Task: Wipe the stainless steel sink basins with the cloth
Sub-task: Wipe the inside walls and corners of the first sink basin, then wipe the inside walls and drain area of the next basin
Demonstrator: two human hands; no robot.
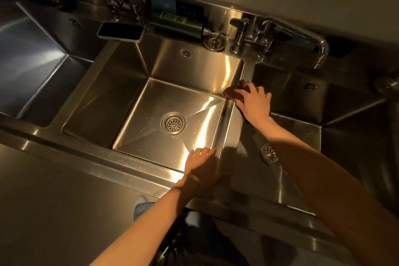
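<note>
Presses brown cloth (232, 92) onto the divider (236, 129) at the middle basin's (108, 97) far right corner with spread right hand (255, 102). Rests left hand (201, 165) flat, holding nothing, at the near right corner. On the back ledge: phone (121, 31), green bottle (177, 22), faucet (302, 28).

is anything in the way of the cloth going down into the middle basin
Mostly no. The right hand presses the cloth on the divider, and the middle basin floor holds only its drain. Only the left hand, at the front right corner, lies in the wiping path.
</note>
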